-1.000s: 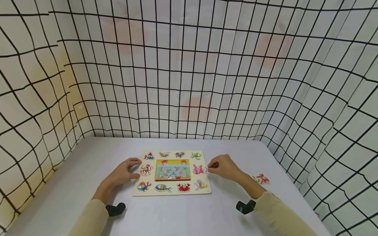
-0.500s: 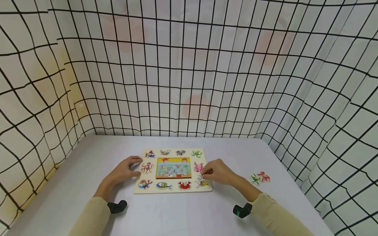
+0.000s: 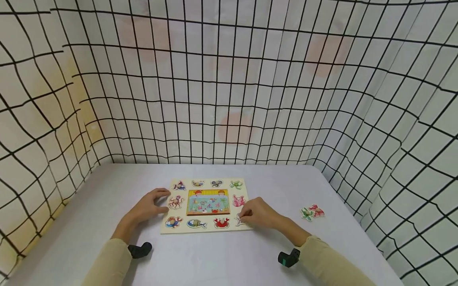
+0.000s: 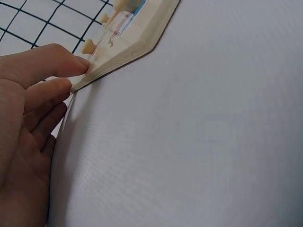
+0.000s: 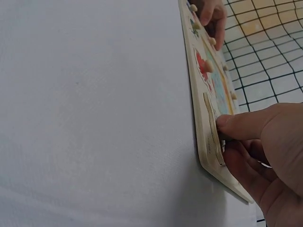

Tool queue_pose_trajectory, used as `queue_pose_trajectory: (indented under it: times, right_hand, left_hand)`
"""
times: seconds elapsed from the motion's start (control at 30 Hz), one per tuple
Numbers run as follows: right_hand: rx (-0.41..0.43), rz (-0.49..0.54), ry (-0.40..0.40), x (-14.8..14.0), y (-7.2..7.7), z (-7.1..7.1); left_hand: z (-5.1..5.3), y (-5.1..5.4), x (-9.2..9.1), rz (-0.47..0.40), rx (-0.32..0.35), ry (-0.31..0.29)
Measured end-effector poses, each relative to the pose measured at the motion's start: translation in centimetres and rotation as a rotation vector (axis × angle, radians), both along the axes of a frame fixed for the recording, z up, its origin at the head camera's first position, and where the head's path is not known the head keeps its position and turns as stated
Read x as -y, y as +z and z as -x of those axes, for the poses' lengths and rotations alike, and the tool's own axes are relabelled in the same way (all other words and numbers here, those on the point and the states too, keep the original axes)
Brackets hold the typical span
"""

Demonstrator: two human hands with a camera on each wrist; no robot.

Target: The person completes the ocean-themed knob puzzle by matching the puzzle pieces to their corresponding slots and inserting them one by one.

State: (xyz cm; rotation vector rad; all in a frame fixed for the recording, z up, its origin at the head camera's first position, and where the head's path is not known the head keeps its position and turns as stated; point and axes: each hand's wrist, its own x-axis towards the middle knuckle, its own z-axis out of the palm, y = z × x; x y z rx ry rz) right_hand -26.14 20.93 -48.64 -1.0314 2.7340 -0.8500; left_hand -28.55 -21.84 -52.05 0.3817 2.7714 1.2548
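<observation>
A wooden peg puzzle board (image 3: 209, 230) with sea-creature pictures lies flat on the table. My right hand (image 3: 260, 213) is over its lower right corner, where thumb and fingertips pinch a puzzle piece (image 5: 213, 125). The fingers cover most of that piece, and its knob is hidden. In the right wrist view the piece lies close against the board; I cannot tell whether it sits in its recess. At the board's left edge my left hand (image 3: 146, 205) rests with fingers loosely bent, thumb and fingertips touching the rim. A red crab piece (image 3: 221, 223) sits left of my right hand.
Two loose pieces, one green (image 3: 306, 213) and one pink-red (image 3: 317, 211), lie touching or overlapping on the table right of the board. A black grid net (image 3: 214, 95) encloses the table's back and sides. Dark wrist devices (image 3: 288, 258) sit at both cuffs.
My right hand has moved from beside the board's right edge, down and leftward onto the lower right corner with the pinched piece. The left hand has stayed at the left edge.
</observation>
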Motion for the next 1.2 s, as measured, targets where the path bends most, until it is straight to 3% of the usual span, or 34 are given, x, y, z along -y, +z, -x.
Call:
queue_pose_trajectory:
  times: [0.3,0.57,0.8,1.03,1.2]
  right_hand:
    - [-0.03,-0.037,-0.037,0.2,-0.6,-0.2]
    - [-0.037,-0.04,0.036,-0.3,-1.0,0.0]
    - [-0.02,-0.076,0.071,-0.5,-0.4,0.2]
    - [-0.006,-0.102,0.0,-1.2,0.8,0.2]
    - [-0.055,-0.075,-0.066,-3.4,1.5,0.4]
  left_hand:
    - [0.0,0.2,0.2,-0.011,-0.004,-0.008]
    - [-0.1,0.1,0.2,-0.004,0.001,-0.007]
    - [0.0,0.1,0.1,-0.005,0.007,0.003]
    - [0.1,0.0,0.1,0.003,0.004,-0.001]
    - [0.1,0.1,0.1,0.005,-0.001,-0.003]
